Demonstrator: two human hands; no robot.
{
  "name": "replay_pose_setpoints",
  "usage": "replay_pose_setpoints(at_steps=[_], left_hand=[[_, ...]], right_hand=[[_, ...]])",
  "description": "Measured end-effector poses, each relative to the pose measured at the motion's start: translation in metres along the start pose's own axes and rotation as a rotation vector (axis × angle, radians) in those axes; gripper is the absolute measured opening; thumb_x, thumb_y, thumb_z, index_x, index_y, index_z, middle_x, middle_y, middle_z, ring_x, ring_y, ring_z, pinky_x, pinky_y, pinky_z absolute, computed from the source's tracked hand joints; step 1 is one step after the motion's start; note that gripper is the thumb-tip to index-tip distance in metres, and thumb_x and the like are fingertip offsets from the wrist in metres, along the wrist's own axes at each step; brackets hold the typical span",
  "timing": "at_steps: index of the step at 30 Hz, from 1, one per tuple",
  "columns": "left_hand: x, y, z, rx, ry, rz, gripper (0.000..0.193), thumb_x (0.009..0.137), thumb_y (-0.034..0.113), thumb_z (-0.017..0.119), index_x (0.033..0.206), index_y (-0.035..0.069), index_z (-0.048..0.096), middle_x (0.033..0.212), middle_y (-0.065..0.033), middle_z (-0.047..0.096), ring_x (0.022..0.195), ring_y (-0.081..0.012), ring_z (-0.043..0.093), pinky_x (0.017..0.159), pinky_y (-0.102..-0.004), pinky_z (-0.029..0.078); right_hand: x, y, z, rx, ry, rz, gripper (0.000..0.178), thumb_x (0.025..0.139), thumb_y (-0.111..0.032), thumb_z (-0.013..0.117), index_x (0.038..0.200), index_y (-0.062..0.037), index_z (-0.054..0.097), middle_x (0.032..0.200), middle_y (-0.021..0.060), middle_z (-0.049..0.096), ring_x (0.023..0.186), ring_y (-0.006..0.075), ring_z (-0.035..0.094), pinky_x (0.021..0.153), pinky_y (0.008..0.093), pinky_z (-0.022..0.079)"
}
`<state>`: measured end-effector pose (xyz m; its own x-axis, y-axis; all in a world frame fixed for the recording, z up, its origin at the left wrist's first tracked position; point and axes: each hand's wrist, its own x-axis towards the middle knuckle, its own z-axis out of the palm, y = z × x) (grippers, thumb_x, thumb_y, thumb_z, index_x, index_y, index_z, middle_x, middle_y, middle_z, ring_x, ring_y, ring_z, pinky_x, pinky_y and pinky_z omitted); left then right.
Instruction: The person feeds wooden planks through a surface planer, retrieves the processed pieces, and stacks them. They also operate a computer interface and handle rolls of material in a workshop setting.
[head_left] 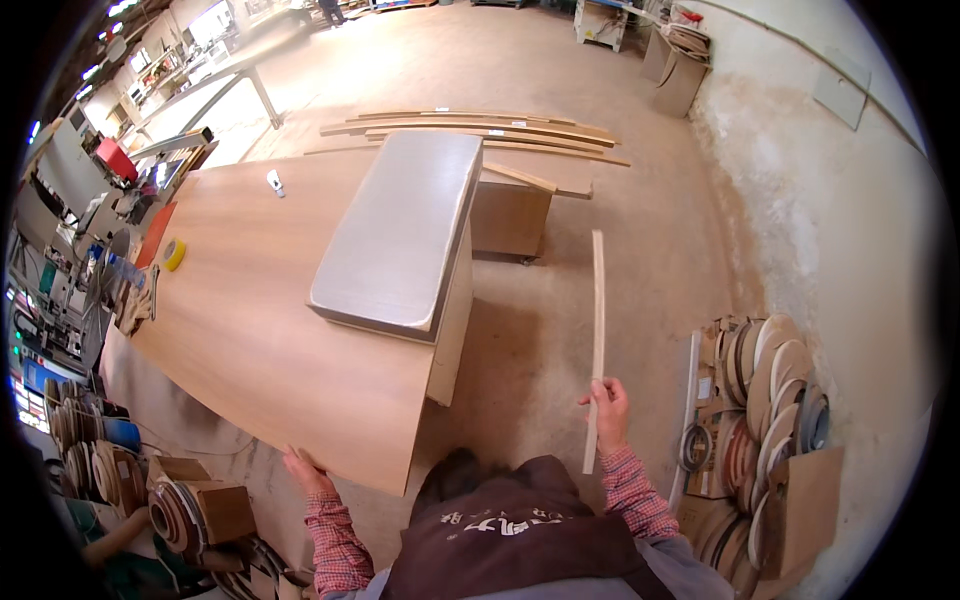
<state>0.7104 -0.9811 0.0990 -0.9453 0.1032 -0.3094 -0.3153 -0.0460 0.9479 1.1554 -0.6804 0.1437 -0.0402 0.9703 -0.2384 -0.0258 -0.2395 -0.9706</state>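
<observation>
Held in my right hand point(608, 412) is a long, narrow wooden strip point(598, 310), gripped toward its near end. The strip points away from me over the floor, apart from the table. My left hand point(308, 474) is at the near left edge of a large wood-grain panel point(250, 290), its fingers closed on the rim and partly hidden there. On the panel's right side lies a stack of grey rectangular boards point(400, 225) with rounded corners, close to my side of the work surface.
Long wooden strips point(490, 130) lie beyond the panel. A yellow tape roll point(174, 254) and gloves point(135, 305) sit at its left edge. Edge-banding coils point(780, 390) lean by the right wall; more coils and a cardboard box point(215, 505) stand lower left. A wheeled wooden cabinet point(508, 218) stands behind the stack.
</observation>
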Motion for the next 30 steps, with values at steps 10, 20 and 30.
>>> replay_pose_setpoints(at_steps=[10, 20, 30], left_hand=[[-0.015, 0.001, 0.043, 0.258, 0.36, 0.231, 0.054, 0.102, 0.037, 0.045, 0.132, -0.008, 0.041, 0.133, -0.0208, 0.049, 0.113, -0.0287, 0.053, 0.096, -0.0426, 0.046], [-0.011, 0.022, 0.03, 0.928, 0.526, 0.064, 0.06, 0.103, 0.044, 0.038, 0.119, -0.011, 0.056, 0.124, -0.0357, 0.056, 0.115, -0.0426, 0.056, 0.095, -0.0435, 0.045], [-0.079, 0.103, 0.236, 1.077, 0.563, 0.685, 0.052, 0.098, 0.028, 0.051, 0.137, -0.006, 0.043, 0.138, -0.0251, 0.045, 0.132, -0.038, 0.04, 0.113, -0.0427, 0.029]], right_hand=[[0.122, 0.107, -0.062, -0.404, 0.115, 0.027, 0.031, 0.086, -0.028, 0.074, 0.088, -0.0003, 0.059, 0.076, 0.0066, 0.062, 0.068, 0.0139, 0.061, 0.063, 0.0299, 0.049], [0.366, 0.072, 0.037, -0.751, -0.153, -0.225, 0.046, 0.076, -0.036, 0.08, 0.084, 0.0005, 0.054, 0.08, 0.0178, 0.058, 0.075, 0.0305, 0.056, 0.069, 0.0428, 0.046], [0.609, 0.008, 0.116, -1.052, -0.287, -0.382, 0.047, 0.078, -0.041, 0.073, 0.099, -0.0025, 0.055, 0.106, 0.0202, 0.055, 0.095, 0.0424, 0.06, 0.081, 0.0522, 0.049]])
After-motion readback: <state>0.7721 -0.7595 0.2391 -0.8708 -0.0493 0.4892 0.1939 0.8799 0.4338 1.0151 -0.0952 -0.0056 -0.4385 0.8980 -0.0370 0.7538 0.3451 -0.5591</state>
